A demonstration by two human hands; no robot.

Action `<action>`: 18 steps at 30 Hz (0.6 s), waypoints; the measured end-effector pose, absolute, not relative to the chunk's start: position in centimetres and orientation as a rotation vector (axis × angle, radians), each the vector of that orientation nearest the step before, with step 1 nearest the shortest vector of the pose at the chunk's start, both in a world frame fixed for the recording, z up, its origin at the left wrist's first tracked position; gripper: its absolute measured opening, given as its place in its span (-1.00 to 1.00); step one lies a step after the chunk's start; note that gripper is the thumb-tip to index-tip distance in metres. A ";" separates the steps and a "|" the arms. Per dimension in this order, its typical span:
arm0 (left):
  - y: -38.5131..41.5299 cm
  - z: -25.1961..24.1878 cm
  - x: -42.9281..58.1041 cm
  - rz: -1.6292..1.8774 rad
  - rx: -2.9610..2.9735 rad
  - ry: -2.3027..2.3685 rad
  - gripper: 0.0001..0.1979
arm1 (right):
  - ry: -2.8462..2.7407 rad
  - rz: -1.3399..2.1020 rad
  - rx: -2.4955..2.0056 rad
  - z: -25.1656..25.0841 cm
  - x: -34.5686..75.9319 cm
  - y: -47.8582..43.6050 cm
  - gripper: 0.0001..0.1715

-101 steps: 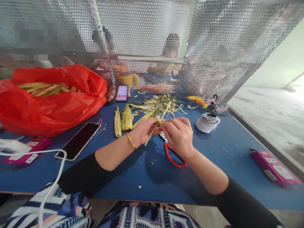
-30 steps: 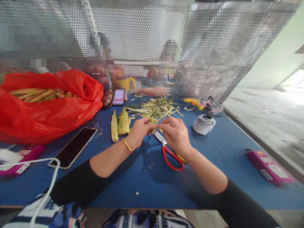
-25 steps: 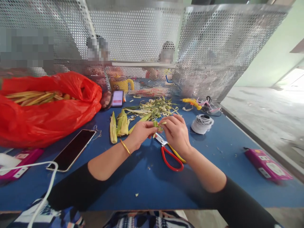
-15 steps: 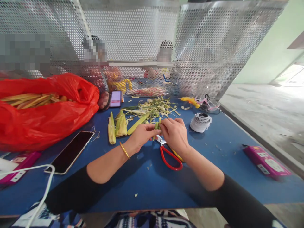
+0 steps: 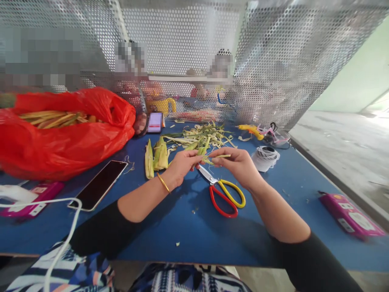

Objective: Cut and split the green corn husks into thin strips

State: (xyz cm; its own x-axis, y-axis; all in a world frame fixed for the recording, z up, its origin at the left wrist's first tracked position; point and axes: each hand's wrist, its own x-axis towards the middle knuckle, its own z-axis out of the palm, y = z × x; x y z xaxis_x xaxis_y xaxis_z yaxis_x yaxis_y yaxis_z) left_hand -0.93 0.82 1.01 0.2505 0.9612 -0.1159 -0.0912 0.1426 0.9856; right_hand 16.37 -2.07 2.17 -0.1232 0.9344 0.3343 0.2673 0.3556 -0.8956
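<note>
My left hand (image 5: pixel 181 164) and my right hand (image 5: pixel 238 165) are raised a little over the blue table (image 5: pixel 188 227), both pinched on a thin green-yellow leaf strip (image 5: pixel 212 157) stretched between them. The left hand, with a gold bangle on its wrist, also grips a small folded green piece of leaf (image 5: pixel 201 151). Under the hands lie scissors (image 5: pixel 223 194) with one red and one yellow handle, closed. Behind the hands is a heap of leaf trimmings (image 5: pixel 202 138), and two folded leaf pieces (image 5: pixel 156 156) lie to the left.
A red plastic bag (image 5: pixel 65 134) holding long leaves sits at the left. A phone (image 5: pixel 99 184) lies face up near it, beside a white cable (image 5: pixel 65 235). A white thread spool (image 5: pixel 265 158), pink boxes (image 5: pixel 352 217), and a perforated metal screen (image 5: pixel 194 52) with people behind are also in view.
My right hand has moved to the right, drawing the strip out from the left hand. The scissors' yellow handle, earlier covered by my right wrist, now shows.
</note>
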 end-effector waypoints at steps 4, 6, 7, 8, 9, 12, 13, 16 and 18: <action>0.5 1.0 -0.7 0.950 1.221 1.017 -0.84 | -1.435 0.772 -1.075 1.3 15.4 -1.7 -0.76; 0.3 1.0 -0.6 0.934 1.238 1.009 -0.90 | -1.400 0.805 -1.088 1.0 15.1 -1.6 -0.74; 0.3 0.9 -0.5 0.930 1.234 1.002 -0.94 | -1.390 0.825 -1.104 0.9 15.0 -1.6 -0.73; 0.2 0.9 -0.4 0.933 1.225 0.993 -0.95 | -1.384 0.832 -1.123 0.8 15.0 -1.6 -0.74; 0.2 0.8 -0.4 0.941 1.213 0.986 -0.93 | -1.384 0.824 -1.139 0.7 15.0 -1.6 -0.75; 0.2 0.7 -0.4 0.976 1.188 0.975 -0.87 | -1.420 0.754 -1.170 0.6 15.0 -1.6 -0.74; 0.2 0.7 -0.3 0.982 1.182 0.977 -0.86 | -1.448 0.721 -1.189 0.6 15.1 -1.7 -0.74; 0.3 0.7 -0.2 0.984 1.148 1.017 -0.86 | -1.550 0.596 -1.281 0.5 15.1 -1.9 -0.73; 0.4 0.8 -0.2 0.988 1.137 1.048 -0.86 | -1.624 0.502 -1.343 0.4 15.2 -1.9 -0.74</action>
